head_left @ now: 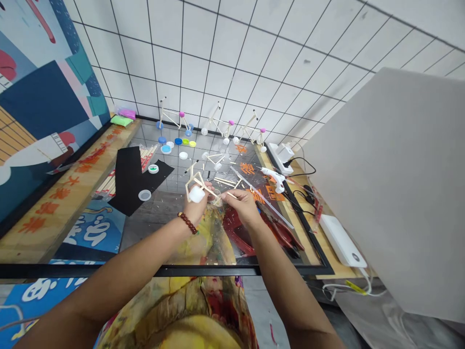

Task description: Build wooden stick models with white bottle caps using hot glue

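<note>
My left hand (197, 211), with a beaded bracelet (187, 223) at its wrist, grips a small model bicycle frame (189, 183) of pale wooden sticks. A white cap (196, 194) sits on the frame's near side, and another clear round cap (215, 199) shows between the hands. My right hand (244, 206) is closed in a pinch on a thin wooden stick (231, 195) by the frame's right end. Whether this stick touches the frame I cannot tell. Loose wooden sticks (225, 182) lie just beyond my hands.
Several finished stick bicycles (217, 121) stand along the tiled wall. A white glue gun (273, 178) and a clear glue stick (269, 201) lie right. Red-handled pliers (281, 230) are near my right forearm. Black sheet (129, 177), bottle caps (166, 149) and power strip (283, 162) surround.
</note>
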